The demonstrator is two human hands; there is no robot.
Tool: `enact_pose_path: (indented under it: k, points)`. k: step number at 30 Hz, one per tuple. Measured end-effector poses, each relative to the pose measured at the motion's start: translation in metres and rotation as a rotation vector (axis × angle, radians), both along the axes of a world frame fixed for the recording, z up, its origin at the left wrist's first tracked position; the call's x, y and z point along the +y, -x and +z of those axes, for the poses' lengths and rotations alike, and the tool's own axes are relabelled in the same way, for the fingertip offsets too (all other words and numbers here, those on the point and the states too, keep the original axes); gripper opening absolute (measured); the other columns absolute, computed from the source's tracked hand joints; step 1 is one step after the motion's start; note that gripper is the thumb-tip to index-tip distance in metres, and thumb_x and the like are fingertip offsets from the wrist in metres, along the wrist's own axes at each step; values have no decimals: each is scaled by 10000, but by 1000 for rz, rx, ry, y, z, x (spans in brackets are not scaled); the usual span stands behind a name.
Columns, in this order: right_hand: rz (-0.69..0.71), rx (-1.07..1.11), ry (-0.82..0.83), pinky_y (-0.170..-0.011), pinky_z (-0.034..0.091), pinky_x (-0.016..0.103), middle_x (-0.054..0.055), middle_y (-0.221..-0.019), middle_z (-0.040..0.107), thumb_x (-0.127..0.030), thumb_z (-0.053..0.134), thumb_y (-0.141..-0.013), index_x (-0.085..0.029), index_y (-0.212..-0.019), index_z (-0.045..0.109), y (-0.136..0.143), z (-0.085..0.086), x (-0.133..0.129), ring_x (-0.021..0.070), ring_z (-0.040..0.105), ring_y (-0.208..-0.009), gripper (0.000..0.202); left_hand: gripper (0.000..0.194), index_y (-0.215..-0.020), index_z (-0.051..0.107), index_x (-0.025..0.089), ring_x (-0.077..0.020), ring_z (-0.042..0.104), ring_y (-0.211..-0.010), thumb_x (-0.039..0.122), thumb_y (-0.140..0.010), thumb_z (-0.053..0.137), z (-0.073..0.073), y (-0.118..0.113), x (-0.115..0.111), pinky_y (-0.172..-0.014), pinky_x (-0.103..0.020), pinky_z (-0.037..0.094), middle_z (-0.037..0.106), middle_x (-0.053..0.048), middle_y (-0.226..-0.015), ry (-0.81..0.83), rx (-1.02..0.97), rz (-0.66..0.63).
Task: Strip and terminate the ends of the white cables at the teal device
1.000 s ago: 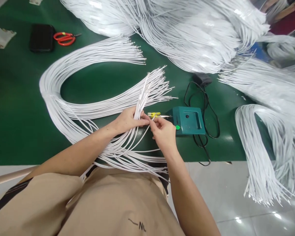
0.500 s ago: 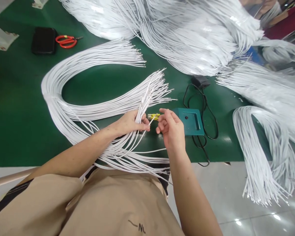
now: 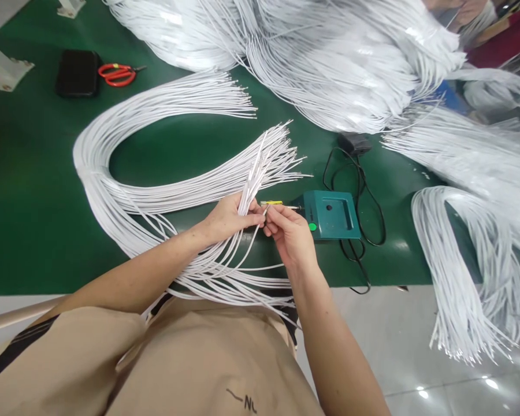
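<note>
My left hand (image 3: 238, 218) is closed around a small bunch of white wires (image 3: 252, 184), whose ends point up past the fingers. One wire stands apart from the bunch, and my right hand (image 3: 288, 228) pinches it near its tip, close to the left thumb. Just behind the fingertips lies a narrow yellow piece (image 3: 272, 202) with a thin metal rod running toward a teal device (image 3: 333, 215); the hand partly hides it. Loose lengths of wire hang below the left hand, over the table's front edge.
A curved bundle of white wires (image 3: 96, 144) lies on the green table (image 3: 30, 190). Red-handled snips (image 3: 118, 75) are beside a black box (image 3: 77, 73). Large wire heaps (image 3: 329, 69) fill the back, and another bundle (image 3: 442, 260) hangs over the front edge. A black cord (image 3: 379, 214) loops by the device.
My right hand has moved left and down to the left hand, and its fingers have closed on the single wire. The device's green spot has come into view. The left hand stays put.
</note>
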State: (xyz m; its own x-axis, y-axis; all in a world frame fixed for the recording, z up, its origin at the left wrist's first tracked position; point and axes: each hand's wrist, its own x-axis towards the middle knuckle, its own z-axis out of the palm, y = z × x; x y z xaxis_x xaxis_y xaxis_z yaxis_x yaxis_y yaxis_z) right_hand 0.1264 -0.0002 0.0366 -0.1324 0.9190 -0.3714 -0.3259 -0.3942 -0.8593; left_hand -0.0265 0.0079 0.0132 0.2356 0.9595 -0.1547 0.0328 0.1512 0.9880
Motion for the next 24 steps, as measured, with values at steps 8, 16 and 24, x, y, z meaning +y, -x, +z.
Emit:
enact_pose_path:
  k: [8,16,24]
  points:
    - [84,-76,67,-369,254,192,-99,-469,313,-440,690,-736,-168,-676,594,-1,18,10,41,206,-395,295,237,-789,476,167,-152,669,-730,238,-737,696,0,-2,-3,-731,-292,500,679,-10,-774,9,-162,-99]
    - [171,80,140,-426,331,178,-91,-524,378,-423,796,-650,-161,-644,579,-8,14,9,31,261,-436,340,221,-768,506,159,-154,678,-747,256,-741,703,1,0,0,-729,-284,516,698,-17,-796,-3,-135,-111]
    - [15,-231,-78,-578,465,230,-16,-661,611,-391,732,-713,-158,-773,679,-5,9,-1,90,529,-574,247,282,-974,557,156,-111,630,-660,258,-761,710,0,1,0,-593,-214,487,637,9,-755,-5,-210,-101]
